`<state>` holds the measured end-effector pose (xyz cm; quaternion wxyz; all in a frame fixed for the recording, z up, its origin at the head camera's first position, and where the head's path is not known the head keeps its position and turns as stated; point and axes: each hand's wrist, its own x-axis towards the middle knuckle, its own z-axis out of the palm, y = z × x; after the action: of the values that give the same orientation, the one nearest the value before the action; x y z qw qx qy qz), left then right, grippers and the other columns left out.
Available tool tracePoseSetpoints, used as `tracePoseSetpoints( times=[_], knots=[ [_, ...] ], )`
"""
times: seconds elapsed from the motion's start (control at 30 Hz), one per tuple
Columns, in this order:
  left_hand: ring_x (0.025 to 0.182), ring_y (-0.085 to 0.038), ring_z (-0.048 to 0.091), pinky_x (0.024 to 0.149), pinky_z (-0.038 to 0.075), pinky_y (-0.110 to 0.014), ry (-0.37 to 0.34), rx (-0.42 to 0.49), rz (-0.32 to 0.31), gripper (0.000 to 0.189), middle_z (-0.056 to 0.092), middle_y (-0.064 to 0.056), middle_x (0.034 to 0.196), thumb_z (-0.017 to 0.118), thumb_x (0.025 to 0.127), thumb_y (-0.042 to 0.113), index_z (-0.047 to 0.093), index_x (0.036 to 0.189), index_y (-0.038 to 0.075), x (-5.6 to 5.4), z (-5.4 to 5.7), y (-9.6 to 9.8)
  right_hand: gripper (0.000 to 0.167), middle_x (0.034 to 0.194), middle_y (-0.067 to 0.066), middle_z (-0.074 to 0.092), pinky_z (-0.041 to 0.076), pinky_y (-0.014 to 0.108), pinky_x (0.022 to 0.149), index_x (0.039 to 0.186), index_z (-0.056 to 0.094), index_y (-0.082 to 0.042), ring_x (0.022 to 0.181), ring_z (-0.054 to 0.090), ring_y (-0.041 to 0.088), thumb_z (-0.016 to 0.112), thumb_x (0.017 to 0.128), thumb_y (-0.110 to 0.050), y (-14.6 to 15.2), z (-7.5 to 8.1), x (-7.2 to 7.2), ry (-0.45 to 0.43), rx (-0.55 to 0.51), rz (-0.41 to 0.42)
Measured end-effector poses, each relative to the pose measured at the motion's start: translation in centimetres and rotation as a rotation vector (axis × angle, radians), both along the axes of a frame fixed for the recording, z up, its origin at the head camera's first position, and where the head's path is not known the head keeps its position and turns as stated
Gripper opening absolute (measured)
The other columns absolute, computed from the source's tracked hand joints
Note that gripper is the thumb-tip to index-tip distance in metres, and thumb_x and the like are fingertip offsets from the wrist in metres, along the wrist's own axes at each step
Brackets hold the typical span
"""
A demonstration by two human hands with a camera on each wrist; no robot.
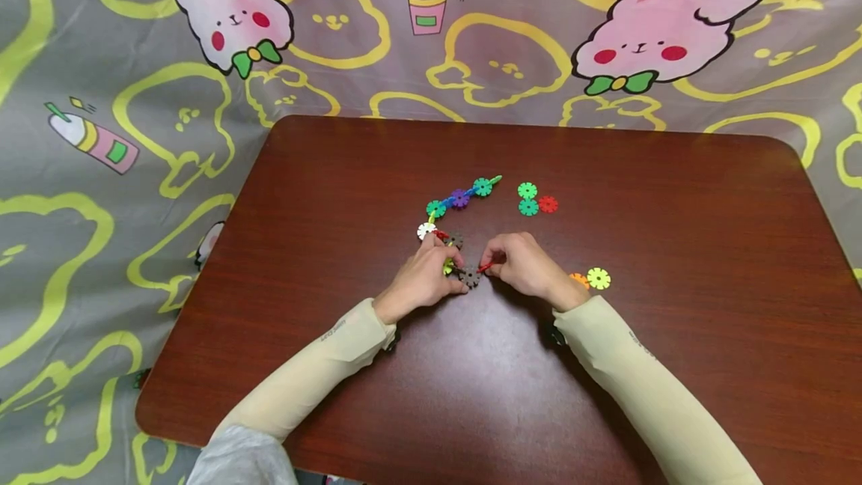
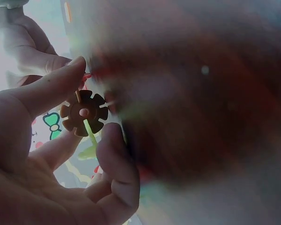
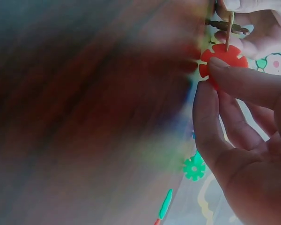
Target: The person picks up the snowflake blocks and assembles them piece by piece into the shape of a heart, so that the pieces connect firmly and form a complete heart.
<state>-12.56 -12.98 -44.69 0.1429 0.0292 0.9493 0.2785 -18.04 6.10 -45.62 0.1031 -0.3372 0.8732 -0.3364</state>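
Observation:
A chain of slotted plastic discs curves over the table, with a white disc, a purple disc and a teal disc along it. At its near end, my left hand grips a brown disc by the edge between thumb and fingers. My right hand pinches a red disc between thumb and forefinger. In the right wrist view the red disc's rim meets the brown disc, seen edge-on. Part of the chain is hidden behind the left fingers.
Beyond the right hand lie a light green disc, a teal-green disc and a loose red disc. A yellow disc and an orange disc sit beside the right wrist. Patterned cloth hangs behind the brown table.

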Motion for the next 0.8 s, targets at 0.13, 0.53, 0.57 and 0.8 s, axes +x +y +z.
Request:
tracePoseSetpoints(
  times=[0.13, 0.53, 0.57, 0.8],
  knots=[
    [0.086, -0.026, 0.059, 0.069, 0.050, -0.039, 0.026, -0.007, -0.006, 0.033, 0.045, -0.007, 0.113, 0.082, 0.075, 0.033, 0.069, 0.102, 0.022, 0.07, -0.21, -0.03, 0.015, 0.079, 0.002, 0.068, 0.051, 0.036, 0.072, 0.075, 0.070, -0.012, 0.075, 0.063, 0.017, 0.073, 0.075, 0.003, 0.00, -0.19, -0.10, 0.046, -0.006, 0.021],
    [0.082, -0.022, 0.056, 0.064, 0.047, -0.035, 0.071, -0.004, -0.017, 0.031, 0.047, -0.006, 0.113, 0.083, 0.074, 0.029, 0.074, 0.103, 0.021, 0.04, -0.12, -0.06, 0.016, 0.070, -0.003, 0.068, 0.048, 0.030, 0.064, 0.070, 0.073, -0.013, 0.066, 0.061, 0.012, 0.076, 0.073, 0.002, -0.24, -0.25, -0.19, 0.119, -0.026, 0.042],
    [0.083, -0.022, 0.056, 0.065, 0.047, -0.036, 0.073, -0.003, -0.017, 0.032, 0.047, -0.006, 0.113, 0.084, 0.074, 0.028, 0.074, 0.103, 0.021, 0.05, -0.11, -0.06, 0.016, 0.069, -0.003, 0.068, 0.048, 0.030, 0.064, 0.069, 0.073, -0.013, 0.065, 0.061, 0.012, 0.076, 0.072, 0.003, -0.28, -0.26, -0.17, 0.121, -0.027, 0.043],
    [0.089, -0.024, 0.058, 0.069, 0.049, -0.040, 0.083, -0.005, -0.017, 0.033, 0.048, -0.006, 0.114, 0.083, 0.074, 0.028, 0.074, 0.104, 0.020, 0.09, -0.16, -0.12, 0.017, 0.071, -0.002, 0.070, 0.048, 0.030, 0.064, 0.071, 0.075, -0.012, 0.066, 0.061, 0.012, 0.073, 0.073, 0.004, -0.68, -0.11, -0.02, 0.088, -0.008, 0.042]
  ],
)
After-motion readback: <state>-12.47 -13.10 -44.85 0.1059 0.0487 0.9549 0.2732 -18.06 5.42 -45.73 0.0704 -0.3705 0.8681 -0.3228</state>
